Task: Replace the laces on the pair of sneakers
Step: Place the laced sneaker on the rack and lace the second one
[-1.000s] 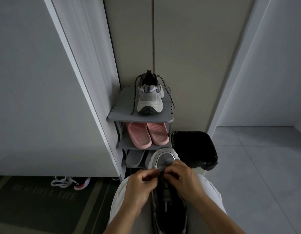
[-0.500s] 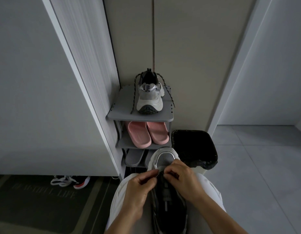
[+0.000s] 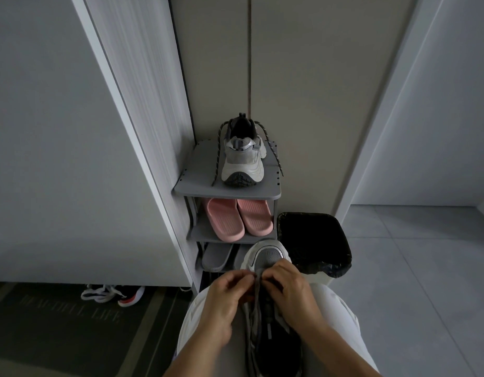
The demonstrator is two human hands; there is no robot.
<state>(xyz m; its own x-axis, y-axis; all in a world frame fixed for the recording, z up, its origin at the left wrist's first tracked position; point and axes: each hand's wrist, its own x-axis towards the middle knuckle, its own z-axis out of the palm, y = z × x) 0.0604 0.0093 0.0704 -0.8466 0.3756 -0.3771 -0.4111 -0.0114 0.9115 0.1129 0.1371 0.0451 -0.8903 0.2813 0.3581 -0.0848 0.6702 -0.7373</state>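
A grey and white sneaker (image 3: 265,257) lies on my lap with its toe pointing away from me. My left hand (image 3: 224,300) and my right hand (image 3: 287,289) meet over its front eyelets, each with fingers curled and pinching a grey lace (image 3: 255,284) that runs down the shoe's left side. The lace's lower end is hidden in the dark. The second sneaker (image 3: 242,156) stands heel-first on the top board of a grey shoe rack (image 3: 197,172), with a speckled dark lace (image 3: 273,151) hanging loose down both sides.
Pink slippers (image 3: 235,219) fill the rack's middle shelf, grey slippers (image 3: 216,257) the one below. A bin with a black liner (image 3: 314,243) stands right of the rack. A red and white shoe (image 3: 113,293) lies under the left cabinet beside a dark mat (image 3: 58,322).
My hands have stayed at the sneaker's front eyelets; the fingers shifted slightly and the grey lace now shows pulled up between them.
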